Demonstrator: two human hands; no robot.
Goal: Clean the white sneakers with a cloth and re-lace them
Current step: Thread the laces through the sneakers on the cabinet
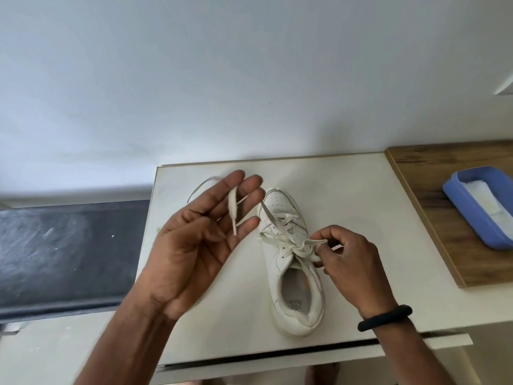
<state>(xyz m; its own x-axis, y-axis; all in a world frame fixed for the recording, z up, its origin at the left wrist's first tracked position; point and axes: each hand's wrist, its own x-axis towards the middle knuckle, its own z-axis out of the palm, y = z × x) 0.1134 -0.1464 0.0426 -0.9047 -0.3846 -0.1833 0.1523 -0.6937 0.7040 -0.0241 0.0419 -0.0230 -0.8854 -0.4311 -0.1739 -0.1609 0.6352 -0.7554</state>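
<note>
Sneaker: we see one white sneaker (291, 273) lying on the white table (347, 195), toe pointing away from us and heel near the front edge, between our two hands.
Lace: the white lace (280, 226) crosses the upper eyelets. One end runs up and left to our left hand. The other is bunched at the top of the tongue, and we cannot make out whether that bunch is a knot or a loose loop.
Right hand: our right hand (349, 257) pinches the bunched lace with curled fingers, just beside the sneaker's collar. The fingertips hide how the lace folds there.
Left hand: our left hand (194, 240) is raised palm up with its fingers spread and nearly straight. The tipped lace end hangs across them. We cannot tell whether two fingers nip it or it only rests there.
Second sneaker: only a thin curve of the second sneaker (206, 183) shows behind our left hand. The rest is hidden.
Wristband: a black wristband (385, 318) circles our right wrist.
Tray: a blue tray (472, 218) sits on the wooden board (433, 218) to the right, cut off by the frame edge.
Cloth: a white cloth (483, 198) lies inside the tray, partly out of view.
Left side: a dark surface (69, 245) lies lower, beside the table. What it is stays unclear.
</note>
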